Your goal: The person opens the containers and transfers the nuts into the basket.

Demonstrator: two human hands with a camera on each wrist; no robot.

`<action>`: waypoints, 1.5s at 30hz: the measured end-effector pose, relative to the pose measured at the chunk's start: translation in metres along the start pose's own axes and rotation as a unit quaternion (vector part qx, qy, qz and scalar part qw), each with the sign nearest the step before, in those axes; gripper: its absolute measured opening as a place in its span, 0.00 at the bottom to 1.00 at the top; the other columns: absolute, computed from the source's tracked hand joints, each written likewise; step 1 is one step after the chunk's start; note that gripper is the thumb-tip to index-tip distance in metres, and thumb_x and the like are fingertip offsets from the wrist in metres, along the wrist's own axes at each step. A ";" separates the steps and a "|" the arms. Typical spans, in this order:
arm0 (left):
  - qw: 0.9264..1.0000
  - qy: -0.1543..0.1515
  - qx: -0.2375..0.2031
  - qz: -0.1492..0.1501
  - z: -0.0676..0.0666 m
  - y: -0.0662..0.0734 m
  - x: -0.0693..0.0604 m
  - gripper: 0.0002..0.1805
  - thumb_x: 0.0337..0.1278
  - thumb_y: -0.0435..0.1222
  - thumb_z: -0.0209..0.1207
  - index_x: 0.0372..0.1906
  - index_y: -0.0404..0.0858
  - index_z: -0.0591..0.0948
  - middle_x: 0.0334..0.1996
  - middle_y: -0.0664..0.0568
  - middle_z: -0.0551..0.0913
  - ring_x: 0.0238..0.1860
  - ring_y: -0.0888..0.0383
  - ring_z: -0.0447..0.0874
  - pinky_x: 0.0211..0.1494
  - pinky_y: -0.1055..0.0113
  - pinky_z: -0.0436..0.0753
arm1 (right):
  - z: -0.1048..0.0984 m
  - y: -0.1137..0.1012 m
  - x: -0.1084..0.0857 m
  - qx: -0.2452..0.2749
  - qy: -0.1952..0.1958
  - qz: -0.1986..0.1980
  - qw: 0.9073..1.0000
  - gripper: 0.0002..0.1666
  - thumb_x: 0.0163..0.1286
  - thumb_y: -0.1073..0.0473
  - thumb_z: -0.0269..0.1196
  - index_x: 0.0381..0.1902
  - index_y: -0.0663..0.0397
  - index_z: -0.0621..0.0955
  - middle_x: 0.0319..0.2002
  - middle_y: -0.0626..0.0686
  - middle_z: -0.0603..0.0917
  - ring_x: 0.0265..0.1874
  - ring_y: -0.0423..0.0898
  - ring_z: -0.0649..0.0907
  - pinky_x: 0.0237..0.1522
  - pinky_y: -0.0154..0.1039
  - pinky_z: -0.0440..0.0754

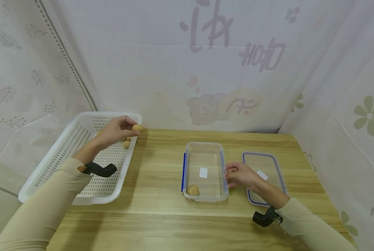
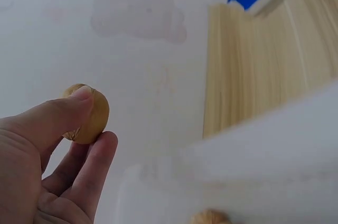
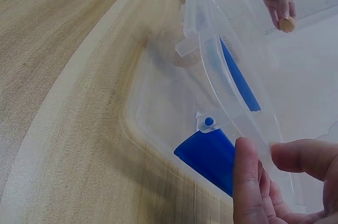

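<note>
High over the right rim of the white basket, my left hand pinches a walnut between thumb and fingertips. The left wrist view shows the thumb lying across this walnut. More walnuts lie in the basket, partly hidden by the hand. My right hand holds the right wall of a clear plastic food container, with thumb and fingers about its rim beside a blue latch. One walnut sits in the container's near left corner.
The container's lid, edged with a blue seal, lies on the wooden table to the right, partly under my right forearm. A printed curtain hangs behind the table and along both sides.
</note>
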State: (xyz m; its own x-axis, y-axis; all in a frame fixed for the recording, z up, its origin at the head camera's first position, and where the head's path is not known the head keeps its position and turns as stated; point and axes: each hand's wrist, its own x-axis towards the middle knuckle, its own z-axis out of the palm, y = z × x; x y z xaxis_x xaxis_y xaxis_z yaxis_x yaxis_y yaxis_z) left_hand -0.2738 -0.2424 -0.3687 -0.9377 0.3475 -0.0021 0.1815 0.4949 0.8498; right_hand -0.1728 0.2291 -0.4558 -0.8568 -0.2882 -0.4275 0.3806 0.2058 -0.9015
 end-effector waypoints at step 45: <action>0.989 0.012 0.113 -0.098 -0.029 -0.106 -0.015 0.22 0.60 0.31 0.69 0.53 0.20 0.76 0.49 0.29 0.82 0.52 0.37 0.78 0.53 0.50 0.79 | 0.001 0.000 -0.001 -0.004 -0.002 -0.005 1.000 0.20 0.70 0.72 0.62 0.56 0.75 0.70 0.38 0.54 0.81 0.35 0.45 0.84 0.37 0.40 0.89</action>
State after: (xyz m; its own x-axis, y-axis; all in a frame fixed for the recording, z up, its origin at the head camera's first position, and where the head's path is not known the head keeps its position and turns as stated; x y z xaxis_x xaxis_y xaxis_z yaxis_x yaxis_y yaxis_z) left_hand -0.2871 -0.3228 -0.4433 -0.9678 0.2096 -0.1394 0.0551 0.7168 0.6951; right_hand -0.1719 0.2287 -0.4553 -0.8588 -0.2941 -0.4194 0.3696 0.2112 -0.9049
